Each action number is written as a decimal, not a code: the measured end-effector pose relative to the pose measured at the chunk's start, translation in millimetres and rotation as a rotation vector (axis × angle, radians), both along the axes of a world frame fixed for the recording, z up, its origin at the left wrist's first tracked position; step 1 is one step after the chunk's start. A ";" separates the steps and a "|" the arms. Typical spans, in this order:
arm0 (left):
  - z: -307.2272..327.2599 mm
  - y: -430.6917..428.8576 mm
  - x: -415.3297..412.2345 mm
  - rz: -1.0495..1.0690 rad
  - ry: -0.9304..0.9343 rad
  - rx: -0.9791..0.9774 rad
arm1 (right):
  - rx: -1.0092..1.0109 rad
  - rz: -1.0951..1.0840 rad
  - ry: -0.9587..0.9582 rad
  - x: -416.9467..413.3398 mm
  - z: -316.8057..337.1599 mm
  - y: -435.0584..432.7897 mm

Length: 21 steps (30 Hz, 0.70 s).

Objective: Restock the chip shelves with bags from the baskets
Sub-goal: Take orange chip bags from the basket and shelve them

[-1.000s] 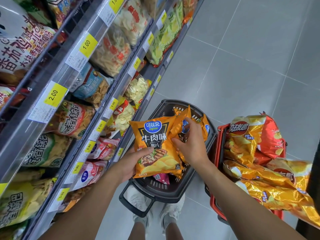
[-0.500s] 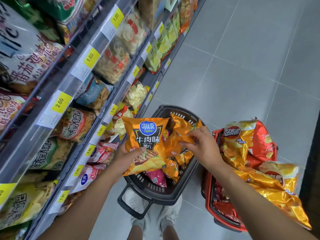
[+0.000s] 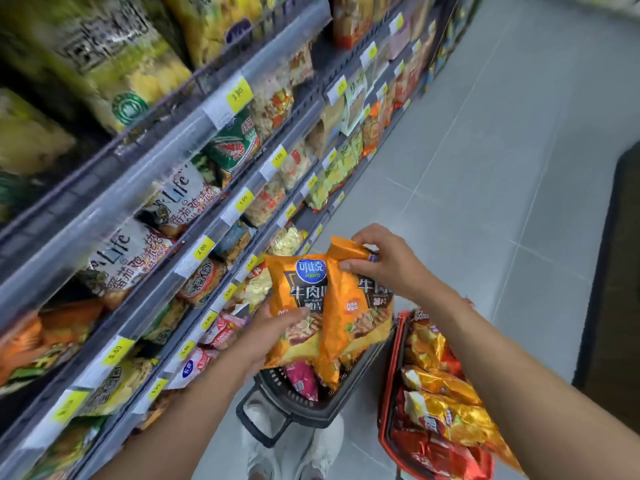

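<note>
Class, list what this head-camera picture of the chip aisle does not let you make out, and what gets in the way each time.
Head view throughout.
Dark basket's contents: mostly hidden behind the two orange bags held above it.
Red basket: cut off by the bottom edge, partly covered by the right forearm.
Upper-left shelf bags: print smeared by motion blur.
Far price tags: too small to read.

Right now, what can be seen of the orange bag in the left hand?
The orange bag is a glossy pouch with a blue oval logo, a dark panel of white Chinese characters and pictured chips below. It is held nearly upright above the dark basket. The left hand grips its lower part, thumb on the front. A second orange bag, gripped at the top by the right hand, overlaps its right side.
</note>
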<state>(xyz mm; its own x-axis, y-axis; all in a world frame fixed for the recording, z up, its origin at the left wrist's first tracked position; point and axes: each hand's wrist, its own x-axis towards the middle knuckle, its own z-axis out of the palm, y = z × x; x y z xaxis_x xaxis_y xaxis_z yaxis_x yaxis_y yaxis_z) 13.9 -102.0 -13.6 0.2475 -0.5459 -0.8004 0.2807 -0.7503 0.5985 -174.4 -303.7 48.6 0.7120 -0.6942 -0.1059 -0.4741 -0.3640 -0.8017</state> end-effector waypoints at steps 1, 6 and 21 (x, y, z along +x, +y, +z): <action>23.0 2.0 -8.5 0.032 0.063 -0.023 | -0.072 -0.032 -0.017 2.4 9.0 7.9; 67.5 20.1 -24.2 0.103 0.180 -0.054 | -0.369 -0.268 -0.125 11.3 55.1 41.3; 169.3 138.5 -10.0 0.288 0.273 -0.298 | -0.465 0.062 -0.092 41.0 176.6 163.6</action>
<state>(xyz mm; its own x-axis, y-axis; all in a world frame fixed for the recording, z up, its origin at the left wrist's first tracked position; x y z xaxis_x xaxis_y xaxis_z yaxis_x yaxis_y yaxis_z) 3.9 36.4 155.7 0.2251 -0.7010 -0.6767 0.6283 -0.4264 0.6508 -133.4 -140.1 225.3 0.7452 -0.6093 0.2712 -0.3754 -0.7193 -0.5845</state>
